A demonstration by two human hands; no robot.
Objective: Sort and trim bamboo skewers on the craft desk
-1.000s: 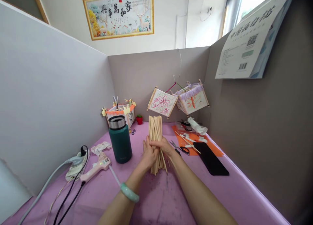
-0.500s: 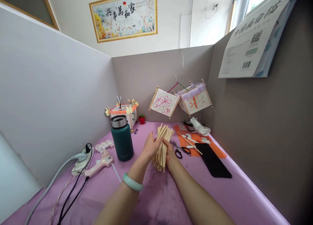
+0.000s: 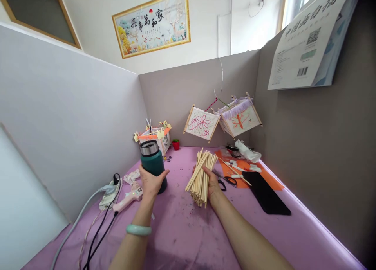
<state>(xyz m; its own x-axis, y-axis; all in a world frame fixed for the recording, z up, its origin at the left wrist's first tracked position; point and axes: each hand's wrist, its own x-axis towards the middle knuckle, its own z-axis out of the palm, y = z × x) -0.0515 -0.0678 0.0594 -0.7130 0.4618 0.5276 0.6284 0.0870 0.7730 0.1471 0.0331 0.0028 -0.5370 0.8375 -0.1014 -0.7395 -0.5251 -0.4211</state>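
My right hand (image 3: pixel 214 185) grips a thick bundle of pale wooden sticks (image 3: pixel 201 176) just above the table, a few of them slanting across the rest. The stick ends fan out at the top. At the left, my left hand (image 3: pixel 151 182), with a pale green bangle (image 3: pixel 138 229) on the wrist, is at the near side of a dark teal bottle (image 3: pixel 151 162) with a steel rim. Its thumb is spread out past the bottle's right side; the other fingers are partly hidden at the left side. The bottle stands upright.
Scissors (image 3: pixel 225 182), a black flat slab (image 3: pixel 266 193) and an orange sheet (image 3: pixel 274 182) with white pens lie at right. A pink glue gun (image 3: pixel 128 200) and power strip (image 3: pixel 110 198) with cables are at left. Paper lanterns (image 3: pixel 202 123) hang behind; partitions surround the table.
My left hand has let go of the stick bundle and moved left to the bottle. My right hand keeps the sticks, some now tilted across the others. The view has shifted slightly.
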